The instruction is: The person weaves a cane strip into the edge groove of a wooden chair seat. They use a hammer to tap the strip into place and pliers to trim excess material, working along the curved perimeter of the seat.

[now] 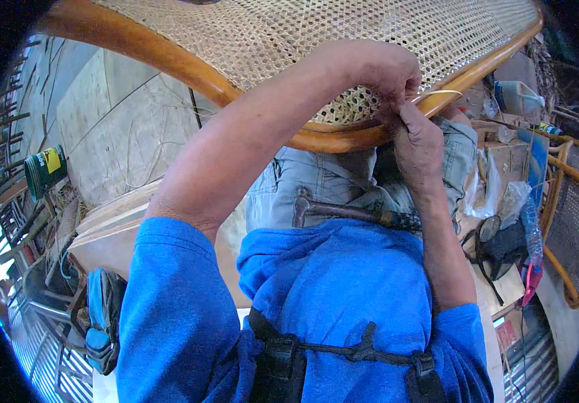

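A woven cane panel [289, 33] in a curved wooden frame [168, 64] leans over my lap. My left hand [387, 67] reaches across the weave and pinches a thin pale cane strand [437, 95] at the frame's lower rim. My right hand [418, 144] comes up from below, fingers closed against the frame edge beside the same strand. A rusty hammer [343, 211] lies across my lap on grey shorts.
A green tin can [44, 169] stands at the left on a concrete floor. A blue bag [103, 316] lies at lower left. On the right are a white plastic jug [519, 97], plastic bags, a bottle and other cane chair frames [561, 195].
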`<action>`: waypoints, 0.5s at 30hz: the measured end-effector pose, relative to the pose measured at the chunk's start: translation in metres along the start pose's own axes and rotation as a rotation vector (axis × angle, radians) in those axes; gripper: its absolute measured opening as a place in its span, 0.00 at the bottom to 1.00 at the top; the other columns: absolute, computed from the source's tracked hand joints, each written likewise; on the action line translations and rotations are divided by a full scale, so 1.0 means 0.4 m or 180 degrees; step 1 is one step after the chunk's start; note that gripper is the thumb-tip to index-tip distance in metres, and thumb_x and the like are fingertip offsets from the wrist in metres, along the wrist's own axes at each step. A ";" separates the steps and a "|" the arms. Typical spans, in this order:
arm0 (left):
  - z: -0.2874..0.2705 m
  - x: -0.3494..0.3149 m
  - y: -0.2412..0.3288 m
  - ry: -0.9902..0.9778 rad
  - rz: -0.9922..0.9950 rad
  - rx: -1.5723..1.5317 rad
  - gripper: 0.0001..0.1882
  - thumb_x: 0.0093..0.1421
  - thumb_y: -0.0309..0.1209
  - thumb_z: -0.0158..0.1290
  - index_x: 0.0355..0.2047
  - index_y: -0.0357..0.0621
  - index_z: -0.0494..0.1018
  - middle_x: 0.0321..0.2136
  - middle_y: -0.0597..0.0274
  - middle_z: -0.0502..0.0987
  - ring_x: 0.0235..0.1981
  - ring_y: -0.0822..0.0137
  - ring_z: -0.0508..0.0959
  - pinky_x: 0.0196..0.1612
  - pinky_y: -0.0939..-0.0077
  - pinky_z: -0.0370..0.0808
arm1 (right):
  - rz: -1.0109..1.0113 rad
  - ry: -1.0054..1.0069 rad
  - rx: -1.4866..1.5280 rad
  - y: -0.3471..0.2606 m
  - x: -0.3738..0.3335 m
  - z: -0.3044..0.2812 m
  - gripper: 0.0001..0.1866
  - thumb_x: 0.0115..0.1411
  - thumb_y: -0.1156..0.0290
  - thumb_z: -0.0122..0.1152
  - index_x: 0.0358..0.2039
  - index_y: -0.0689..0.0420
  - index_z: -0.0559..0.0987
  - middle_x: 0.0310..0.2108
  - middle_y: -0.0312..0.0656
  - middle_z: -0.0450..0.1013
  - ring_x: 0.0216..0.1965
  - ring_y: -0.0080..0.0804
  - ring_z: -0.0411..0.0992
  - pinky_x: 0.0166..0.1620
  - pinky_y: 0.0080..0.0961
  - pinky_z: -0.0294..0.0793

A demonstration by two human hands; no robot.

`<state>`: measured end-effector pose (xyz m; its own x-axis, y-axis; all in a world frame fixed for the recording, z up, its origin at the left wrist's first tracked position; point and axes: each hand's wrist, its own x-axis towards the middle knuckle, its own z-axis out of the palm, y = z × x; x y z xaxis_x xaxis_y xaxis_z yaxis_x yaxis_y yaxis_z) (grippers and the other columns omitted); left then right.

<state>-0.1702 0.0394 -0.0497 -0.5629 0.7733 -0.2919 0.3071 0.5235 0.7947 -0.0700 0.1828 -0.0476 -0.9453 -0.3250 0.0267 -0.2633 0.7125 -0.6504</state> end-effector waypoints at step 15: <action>-0.001 0.014 -0.028 -0.0061 0.0146 -0.0258 0.10 0.43 0.29 0.56 0.29 0.41 0.76 0.20 0.64 0.76 0.22 0.71 0.73 0.26 0.72 0.70 | -0.0814 -0.0205 -0.0659 0.031 0.004 -0.004 0.10 0.50 0.78 0.56 0.36 0.57 0.76 0.34 0.44 0.73 0.37 0.43 0.72 0.38 0.30 0.72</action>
<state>-0.1770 0.0377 -0.0601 -0.5347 0.8029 -0.2637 0.2686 0.4574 0.8477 -0.0752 0.1919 -0.0544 -0.8312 -0.5436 0.1168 -0.5303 0.7119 -0.4605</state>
